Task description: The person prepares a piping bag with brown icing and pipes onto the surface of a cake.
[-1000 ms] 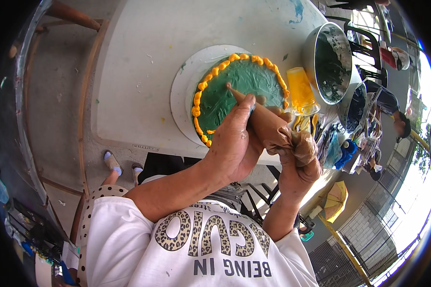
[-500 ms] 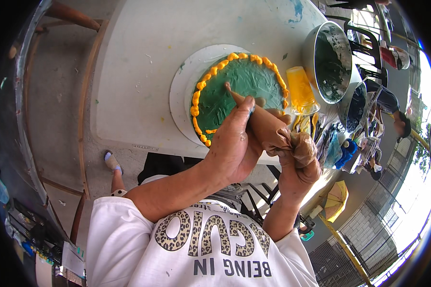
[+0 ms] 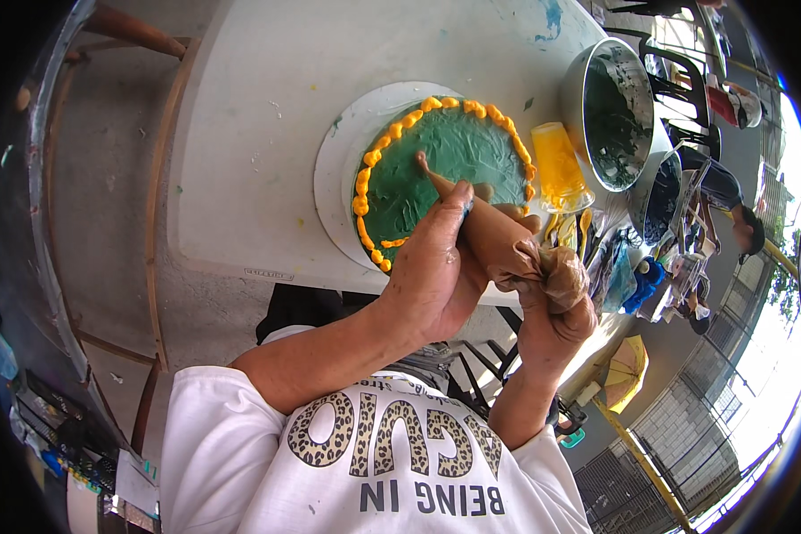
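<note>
A round cake with green icing and a piped orange border sits on a white round board. Above it I hold a piping bag filled with brown icing, tilted with its tip over the cake's green top. My left hand is wrapped around the bag's lower part near the tip. The bag's gathered, twisted end is gripped by my right hand. Some brown icing shows at the tip; whether it touches the cake I cannot tell. My hands hide the cake's near right edge.
Right of the cake stands a clear cup with orange icing. Beyond it is a metal bowl with green icing remains, and a second bowl with dark contents. A wooden frame stands left of the white table. People are at the right.
My hands and the piping bag hold almost the same place; the tip has shifted very slightly. At the left, a person's foot in a slipper has gone from view.
</note>
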Motion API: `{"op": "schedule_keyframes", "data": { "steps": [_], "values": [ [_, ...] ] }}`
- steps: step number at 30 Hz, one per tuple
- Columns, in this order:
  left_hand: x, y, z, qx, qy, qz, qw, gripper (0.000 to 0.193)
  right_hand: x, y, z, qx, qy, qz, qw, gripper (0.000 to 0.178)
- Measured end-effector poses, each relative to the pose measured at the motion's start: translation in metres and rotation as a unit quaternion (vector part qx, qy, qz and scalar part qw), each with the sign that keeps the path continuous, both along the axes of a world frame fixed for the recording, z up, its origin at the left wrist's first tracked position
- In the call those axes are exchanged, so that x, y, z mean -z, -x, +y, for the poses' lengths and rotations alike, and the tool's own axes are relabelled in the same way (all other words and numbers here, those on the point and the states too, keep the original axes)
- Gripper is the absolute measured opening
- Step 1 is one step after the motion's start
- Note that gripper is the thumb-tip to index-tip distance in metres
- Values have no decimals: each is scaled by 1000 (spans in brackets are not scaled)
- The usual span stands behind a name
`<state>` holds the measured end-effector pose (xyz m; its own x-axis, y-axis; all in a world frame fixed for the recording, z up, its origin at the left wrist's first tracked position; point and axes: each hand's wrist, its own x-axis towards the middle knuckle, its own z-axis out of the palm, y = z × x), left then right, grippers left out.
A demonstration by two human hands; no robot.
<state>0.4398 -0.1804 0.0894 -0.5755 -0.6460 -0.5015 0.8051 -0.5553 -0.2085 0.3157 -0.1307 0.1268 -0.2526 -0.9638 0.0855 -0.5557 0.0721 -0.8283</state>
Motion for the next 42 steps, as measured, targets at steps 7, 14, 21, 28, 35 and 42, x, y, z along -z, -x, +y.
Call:
{"op": "schedule_keyframes", "data": {
  "steps": [7, 14, 21, 28, 35, 42],
  "values": [
    [1, 2, 0, -2, 6, 9, 1000, 33, -3, -3, 0, 26, -17, -25, 999, 23],
    [0, 2, 1, -2, 11, 13, 1000, 33, -3, -1, 1, -1, 6, -10, 1000, 23],
    [0, 4, -1, -5, 15, 8, 1000, 34, -2, 0, -4, -20, 20, -3, 1000, 22],
    [2, 6, -5, -7, 18, 13, 1000, 35, -1, 1, -7, -14, 26, -33, 999, 21],
    [1, 4, -4, -8, 11, 17, 1000, 35, -2, 6, -2, -43, -6, -22, 999, 22],
    [3, 5, -7, -10, 15, 13, 1000, 35, 2, 0, -10, -5, 29, -14, 999, 23]
  ]
}}
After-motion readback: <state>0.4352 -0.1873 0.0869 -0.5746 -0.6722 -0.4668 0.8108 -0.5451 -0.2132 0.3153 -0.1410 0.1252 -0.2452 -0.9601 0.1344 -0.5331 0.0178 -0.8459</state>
